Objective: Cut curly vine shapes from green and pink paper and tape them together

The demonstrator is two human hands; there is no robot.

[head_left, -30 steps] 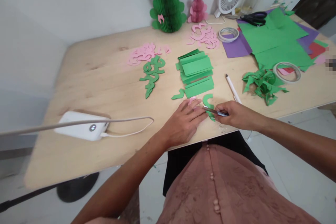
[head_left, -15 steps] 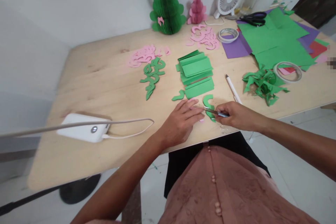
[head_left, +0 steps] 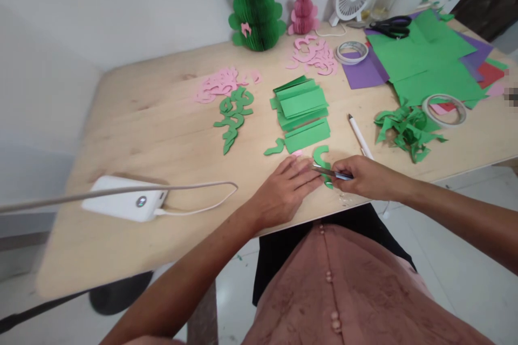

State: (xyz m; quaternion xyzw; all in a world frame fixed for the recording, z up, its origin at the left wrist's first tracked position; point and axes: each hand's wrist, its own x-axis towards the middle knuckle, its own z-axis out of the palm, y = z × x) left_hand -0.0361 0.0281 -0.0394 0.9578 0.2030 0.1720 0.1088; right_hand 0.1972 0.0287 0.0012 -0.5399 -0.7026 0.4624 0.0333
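Note:
My left hand lies flat on the table near its front edge, fingers stretched out over a small pink paper piece that is mostly covered. In my right hand is a slim craft knife, its metal blade pointing left and reaching the left fingertips. Under the knife lies a curved green paper cut-out, partly hidden. Just beyond the hands are stacked folded green paper strips and a small wavy green cut-out.
Green curved cut-outs and pink cut-outs lie left of the strips. A white power bank with a cable sits left. Rightward are a white pen, green scraps, tape rolls, coloured sheets and black scissors.
My left hand has slid slightly to the right, its fingers now lying over part of the green cut-out beside the blade. The right hand and knife stay nearly still.

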